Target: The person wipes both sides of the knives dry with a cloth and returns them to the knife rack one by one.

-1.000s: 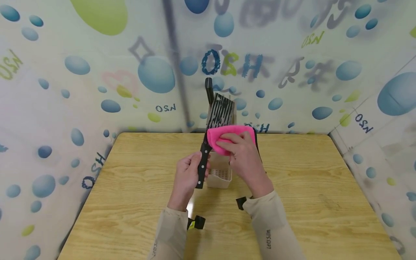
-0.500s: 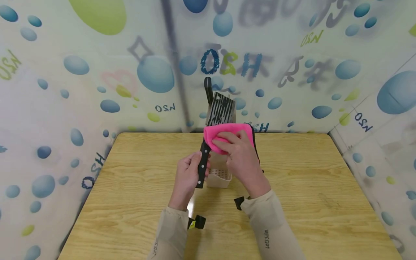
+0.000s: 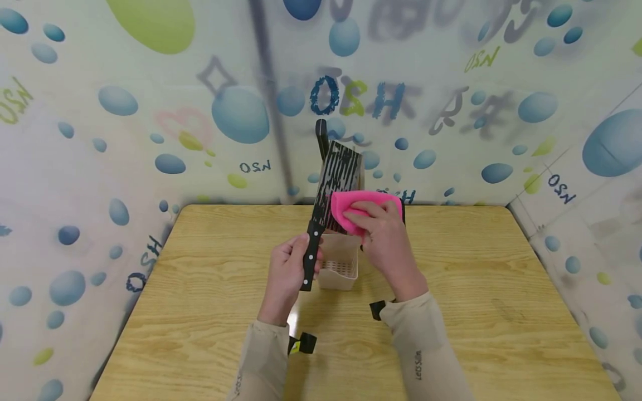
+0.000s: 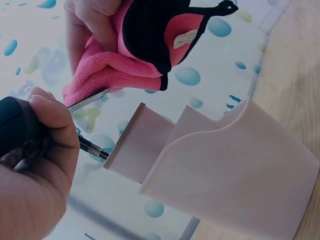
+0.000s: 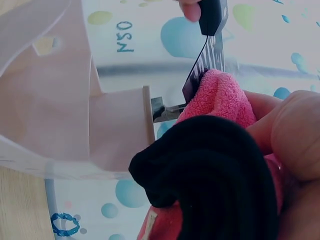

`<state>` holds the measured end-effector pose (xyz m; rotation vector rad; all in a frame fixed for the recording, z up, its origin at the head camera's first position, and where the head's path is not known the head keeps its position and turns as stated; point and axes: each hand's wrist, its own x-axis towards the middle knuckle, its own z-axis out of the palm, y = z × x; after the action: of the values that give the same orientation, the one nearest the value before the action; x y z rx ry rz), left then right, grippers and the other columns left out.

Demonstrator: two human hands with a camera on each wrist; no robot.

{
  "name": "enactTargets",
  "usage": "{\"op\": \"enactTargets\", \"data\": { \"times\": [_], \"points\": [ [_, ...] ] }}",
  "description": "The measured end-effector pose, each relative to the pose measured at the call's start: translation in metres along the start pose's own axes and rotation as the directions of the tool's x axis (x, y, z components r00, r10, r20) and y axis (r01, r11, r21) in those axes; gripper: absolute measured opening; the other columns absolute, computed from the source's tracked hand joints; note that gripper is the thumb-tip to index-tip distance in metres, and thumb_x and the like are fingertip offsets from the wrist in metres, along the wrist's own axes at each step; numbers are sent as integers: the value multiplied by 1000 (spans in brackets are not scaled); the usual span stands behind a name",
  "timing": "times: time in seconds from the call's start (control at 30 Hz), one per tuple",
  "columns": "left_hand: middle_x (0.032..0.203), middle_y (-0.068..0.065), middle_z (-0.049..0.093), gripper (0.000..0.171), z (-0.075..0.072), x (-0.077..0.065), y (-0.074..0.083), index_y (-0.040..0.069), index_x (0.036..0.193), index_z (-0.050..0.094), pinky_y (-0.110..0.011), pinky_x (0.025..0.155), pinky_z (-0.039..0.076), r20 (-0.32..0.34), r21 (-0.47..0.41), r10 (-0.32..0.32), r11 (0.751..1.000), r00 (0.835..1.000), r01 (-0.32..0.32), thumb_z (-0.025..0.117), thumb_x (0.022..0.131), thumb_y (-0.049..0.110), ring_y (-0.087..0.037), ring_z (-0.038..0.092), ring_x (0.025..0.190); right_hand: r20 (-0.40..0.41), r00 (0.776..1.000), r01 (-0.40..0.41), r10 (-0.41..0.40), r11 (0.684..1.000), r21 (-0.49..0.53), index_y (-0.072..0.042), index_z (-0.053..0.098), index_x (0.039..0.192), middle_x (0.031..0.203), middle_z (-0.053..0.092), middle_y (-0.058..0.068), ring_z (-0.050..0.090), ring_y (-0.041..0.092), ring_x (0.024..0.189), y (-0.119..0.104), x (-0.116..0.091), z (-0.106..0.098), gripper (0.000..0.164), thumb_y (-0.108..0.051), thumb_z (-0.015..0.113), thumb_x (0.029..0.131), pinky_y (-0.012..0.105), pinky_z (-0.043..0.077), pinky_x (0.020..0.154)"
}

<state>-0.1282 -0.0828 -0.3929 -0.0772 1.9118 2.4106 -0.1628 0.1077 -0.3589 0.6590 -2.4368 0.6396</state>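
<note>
My left hand (image 3: 288,267) grips the black riveted handle (image 3: 311,257) of a cleaver, holding it tilted up in the air. The cleaver's broad blade (image 3: 337,177) carries streaky black-and-silver marks. With bent fingers my right hand (image 3: 388,242) holds a folded pink cloth (image 3: 358,199) against the lower right part of the blade, hiding that corner. Black trim, a hanging loop (image 4: 222,9) and a small white tag (image 4: 185,39) show on the cloth in the left wrist view. In the right wrist view the pink fabric (image 5: 220,92) overlaps the striped blade (image 5: 197,75).
Behind and below the cleaver stands a pale knife holder (image 3: 338,278) with a slotted front compartment. A second black handle (image 3: 322,139) sticks up from its back. The wooden table (image 3: 210,289) meets a patterned wall (image 3: 436,72) at its far edge.
The cloth and my right hand shifted slightly left, then slid right across the blade, uncovering the part near the handle. My left hand stays almost still on the cleaver.
</note>
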Motion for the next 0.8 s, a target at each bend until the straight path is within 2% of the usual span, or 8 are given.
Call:
{"op": "enactTargets", "data": {
  "times": [0.1, 0.2, 0.37, 0.57, 0.8],
  "points": [
    [76, -20, 60, 36, 0, 0, 0, -2, 100, 67, -25, 46, 47, 1, 1, 3, 1000, 1000, -3, 44, 104, 26, -13, 54, 53, 18, 999, -27, 27, 999, 17, -14, 76, 109, 115, 67, 7, 54, 32, 106, 1, -1, -2, 44, 13, 54, 81, 42, 43, 91],
    [74, -14, 61, 37, 0, 0, 0, -2, 101, 66, -25, 46, 47, 4, 2, 5, 1000, 1000, -5, 43, 104, 27, -13, 54, 53, 49, 998, -49, 48, 998, 30, -14, 75, 112, 118, 66, 7, 53, 33, 106, 0, -3, -3, 43, 12, 55, 84, 43, 46, 91],
    [72, -10, 61, 38, 0, 1, 0, -3, 101, 65, -24, 47, 46, -2, -15, 13, 1000, 1000, -13, 42, 105, 28, -14, 54, 53, 74, 997, -38, 35, 999, 37, -16, 74, 113, 118, 66, 6, 52, 32, 105, -3, -6, -3, 36, 6, 62, 86, 43, 49, 88],
    [71, -9, 60, 38, 0, 0, 1, -2, 101, 66, -25, 46, 46, -2, -5, 12, 1000, 1000, -12, 43, 105, 29, -15, 53, 53, 40, 999, -16, 14, 999, 35, -13, 76, 110, 115, 68, 8, 55, 32, 105, -3, -5, -3, 37, 9, 60, 85, 44, 46, 91],
    [73, -9, 61, 39, 0, -1, 0, -2, 102, 66, -26, 48, 47, 15, 5, 3, 1000, 1000, -3, 42, 105, 29, -15, 53, 53, -13, 1000, -1, 1, 1000, 9, -10, 76, 108, 114, 69, 11, 55, 35, 108, 10, 4, -4, 34, 9, 57, 87, 49, 43, 96]
  ]
}}
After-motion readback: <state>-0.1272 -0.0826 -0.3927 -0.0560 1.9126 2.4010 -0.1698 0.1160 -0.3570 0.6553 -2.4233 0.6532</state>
